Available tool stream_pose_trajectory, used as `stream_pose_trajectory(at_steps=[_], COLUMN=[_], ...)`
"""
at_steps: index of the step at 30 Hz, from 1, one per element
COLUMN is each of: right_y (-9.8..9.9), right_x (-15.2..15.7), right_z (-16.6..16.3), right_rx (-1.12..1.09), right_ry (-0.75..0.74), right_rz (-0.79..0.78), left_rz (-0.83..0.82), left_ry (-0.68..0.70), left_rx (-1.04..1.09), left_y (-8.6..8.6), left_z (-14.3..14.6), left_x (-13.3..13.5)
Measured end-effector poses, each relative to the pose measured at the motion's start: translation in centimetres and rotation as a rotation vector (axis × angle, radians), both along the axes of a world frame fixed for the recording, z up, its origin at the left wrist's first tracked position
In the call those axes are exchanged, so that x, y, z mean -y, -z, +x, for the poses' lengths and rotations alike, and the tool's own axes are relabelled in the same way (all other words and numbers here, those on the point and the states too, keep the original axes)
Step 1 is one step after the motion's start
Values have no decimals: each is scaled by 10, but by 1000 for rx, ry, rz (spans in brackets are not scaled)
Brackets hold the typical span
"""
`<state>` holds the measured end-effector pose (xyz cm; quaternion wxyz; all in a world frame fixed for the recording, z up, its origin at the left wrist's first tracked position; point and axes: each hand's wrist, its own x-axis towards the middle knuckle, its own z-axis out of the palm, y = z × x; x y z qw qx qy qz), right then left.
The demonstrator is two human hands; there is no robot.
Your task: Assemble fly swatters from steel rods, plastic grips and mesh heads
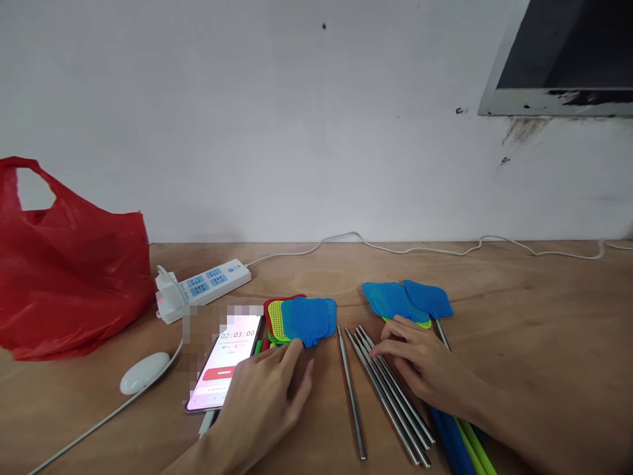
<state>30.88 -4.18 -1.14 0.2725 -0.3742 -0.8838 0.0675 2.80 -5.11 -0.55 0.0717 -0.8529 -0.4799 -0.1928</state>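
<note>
My left hand [267, 396] lies palm down on the wooden table, fingers stretched toward a stack of fly-swatter heads [302, 320], blue on top of yellow-green and red; its fingertips touch the blue one's lower edge. My right hand [420, 363] rests flat with fingers apart on a bundle of several thin metal rods [390, 396]. Just beyond it lie two blue swatter heads [405, 300] with a green one underneath. One metal rod [352, 396] lies alone between my hands. Blue and green handles [459, 445] run under my right forearm.
A phone [225, 369] with a lit timer screen lies left of my left hand. A white power strip [200, 287] and its cable run along the back. A red plastic bag [69, 264] stands at far left, a white oval device [144, 371] near it.
</note>
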Motion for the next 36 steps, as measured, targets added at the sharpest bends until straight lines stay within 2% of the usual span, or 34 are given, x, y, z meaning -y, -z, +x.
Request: stream_pose_trajectory(at_steps=[5, 8, 13, 18, 21, 29, 36], right_y=[-8, -11, -12, -12, -11, -4, -9], right_x=[6, 12, 15, 11, 11, 10, 12], right_z=[-3, -8, -12, -9, -9, -11, -12], right_rx=[111, 218, 235, 185, 175, 102, 204], right_ry=[-113, -170, -188, -152, -155, -72, -39], right_rz=[-109, -163, -215, -241, -231, -155, -130], left_rz=[-71, -116, -155, -217, -239, -321, -380], left_ry=[-241, -270, -203, 6, 83, 125, 99], left_rx=[-252, -308, -311, -266, -193, -113, -15], left_y=[-12, -11, -4, -1, 0, -3, -1], left_z=[-5, -6, -5, -2, 0, 4, 7], left_x=[-9, -10, -8, -5, -4, 3, 8])
